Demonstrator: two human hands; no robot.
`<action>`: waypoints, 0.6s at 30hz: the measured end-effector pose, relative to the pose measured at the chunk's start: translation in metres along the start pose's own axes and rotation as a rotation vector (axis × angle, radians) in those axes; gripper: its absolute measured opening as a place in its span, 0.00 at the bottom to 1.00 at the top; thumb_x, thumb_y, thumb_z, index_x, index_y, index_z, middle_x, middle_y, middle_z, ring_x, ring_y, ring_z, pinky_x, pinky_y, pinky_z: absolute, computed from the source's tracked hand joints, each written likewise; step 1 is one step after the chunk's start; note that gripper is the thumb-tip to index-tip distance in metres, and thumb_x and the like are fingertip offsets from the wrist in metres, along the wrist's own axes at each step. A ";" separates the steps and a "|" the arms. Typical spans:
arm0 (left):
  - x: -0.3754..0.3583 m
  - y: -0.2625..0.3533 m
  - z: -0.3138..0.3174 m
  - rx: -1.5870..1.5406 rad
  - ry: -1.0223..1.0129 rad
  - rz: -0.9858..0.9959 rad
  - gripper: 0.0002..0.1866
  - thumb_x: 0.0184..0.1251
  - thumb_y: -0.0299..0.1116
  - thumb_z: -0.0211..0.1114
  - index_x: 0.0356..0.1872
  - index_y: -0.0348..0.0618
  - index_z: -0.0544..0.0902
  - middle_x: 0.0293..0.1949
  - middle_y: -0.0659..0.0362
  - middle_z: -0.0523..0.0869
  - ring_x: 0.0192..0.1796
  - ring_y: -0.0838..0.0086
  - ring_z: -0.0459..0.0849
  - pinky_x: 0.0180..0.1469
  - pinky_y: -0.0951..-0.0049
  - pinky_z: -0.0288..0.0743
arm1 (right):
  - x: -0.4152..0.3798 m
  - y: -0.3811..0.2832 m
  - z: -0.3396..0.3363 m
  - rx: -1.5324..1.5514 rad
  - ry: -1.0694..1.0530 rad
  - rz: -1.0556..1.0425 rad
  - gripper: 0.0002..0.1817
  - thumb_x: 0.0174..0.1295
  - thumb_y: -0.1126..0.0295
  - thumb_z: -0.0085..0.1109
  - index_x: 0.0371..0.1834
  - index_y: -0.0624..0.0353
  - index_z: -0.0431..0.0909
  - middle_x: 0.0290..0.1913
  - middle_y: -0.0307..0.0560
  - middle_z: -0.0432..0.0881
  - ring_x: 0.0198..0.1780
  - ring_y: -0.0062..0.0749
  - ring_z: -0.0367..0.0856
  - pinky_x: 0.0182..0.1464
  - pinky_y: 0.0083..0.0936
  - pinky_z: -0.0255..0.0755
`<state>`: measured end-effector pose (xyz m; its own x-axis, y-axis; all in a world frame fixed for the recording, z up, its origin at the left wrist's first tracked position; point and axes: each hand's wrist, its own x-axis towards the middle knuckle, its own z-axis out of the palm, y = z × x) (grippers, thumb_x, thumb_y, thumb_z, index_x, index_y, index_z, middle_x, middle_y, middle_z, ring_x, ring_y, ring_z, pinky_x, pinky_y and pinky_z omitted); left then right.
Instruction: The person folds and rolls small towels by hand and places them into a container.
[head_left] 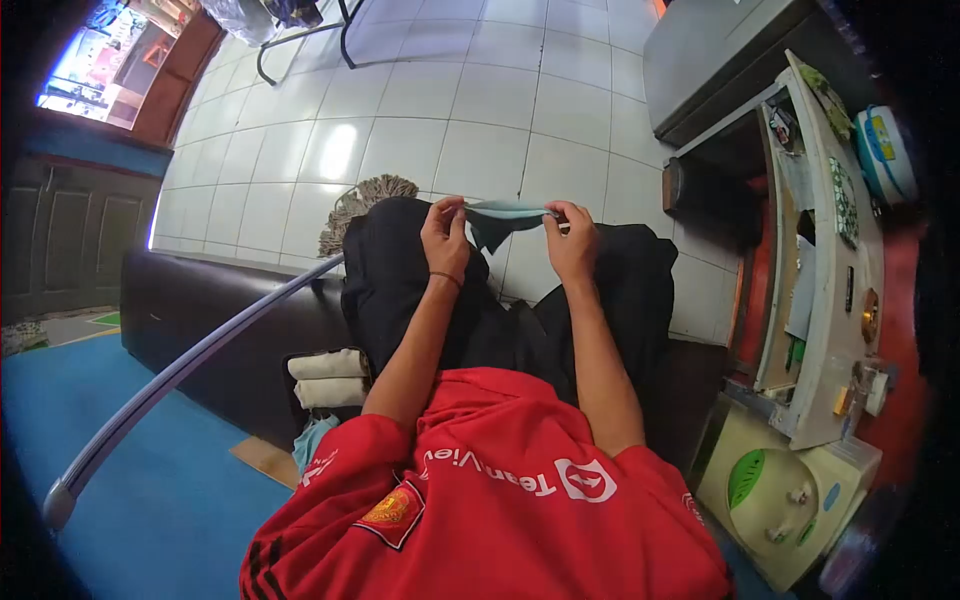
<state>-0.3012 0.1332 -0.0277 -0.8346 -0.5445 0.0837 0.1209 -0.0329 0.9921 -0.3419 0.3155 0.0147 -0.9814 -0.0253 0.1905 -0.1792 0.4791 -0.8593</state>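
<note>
A small pale blue and dark grey cloth [505, 212] is stretched between my hands, above the gap between my knees. My left hand [445, 240] pinches its left end between thumb and fingers. At the other end, my right hand [572, 240] has a similar pinch on the cloth's right edge. A dark pointed part of the fabric hangs down in the middle. Black trousers [400, 260] cover my knees just below both hands.
A mop handle [200, 350] slants along my left side, its stringy head [365, 205] on the tiled floor [480, 95]. Rolled cream cloths [330, 378] lie beside my left elbow on a black bench [220, 335]. A cluttered shelf unit [845, 330] and water dispenser [775, 500] stand right.
</note>
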 end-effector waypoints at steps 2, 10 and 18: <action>0.001 0.003 0.002 0.012 0.015 -0.021 0.08 0.66 0.20 0.58 0.44 0.38 0.78 0.40 0.62 0.82 0.44 0.80 0.79 0.47 0.80 0.71 | 0.002 -0.007 -0.004 0.014 0.026 -0.055 0.09 0.52 0.77 0.62 0.37 0.60 0.80 0.35 0.48 0.79 0.35 0.37 0.80 0.39 0.29 0.73; 0.001 0.005 0.000 0.013 0.036 -0.042 0.08 0.66 0.20 0.58 0.44 0.39 0.78 0.41 0.61 0.82 0.45 0.79 0.79 0.50 0.79 0.71 | 0.003 -0.003 -0.002 0.005 0.070 -0.096 0.08 0.53 0.76 0.62 0.37 0.59 0.80 0.32 0.47 0.80 0.37 0.39 0.80 0.40 0.32 0.73; 0.002 0.009 0.000 -0.041 0.083 0.035 0.08 0.68 0.22 0.56 0.47 0.39 0.75 0.42 0.61 0.82 0.46 0.78 0.79 0.51 0.79 0.70 | 0.001 -0.002 -0.004 -0.039 -0.076 0.043 0.08 0.56 0.68 0.62 0.38 0.56 0.79 0.32 0.47 0.83 0.36 0.40 0.80 0.41 0.33 0.71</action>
<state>-0.3022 0.1318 -0.0183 -0.7825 -0.6132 0.1082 0.1724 -0.0464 0.9839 -0.3427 0.3183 0.0186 -0.9908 -0.0698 0.1159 -0.1353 0.5153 -0.8463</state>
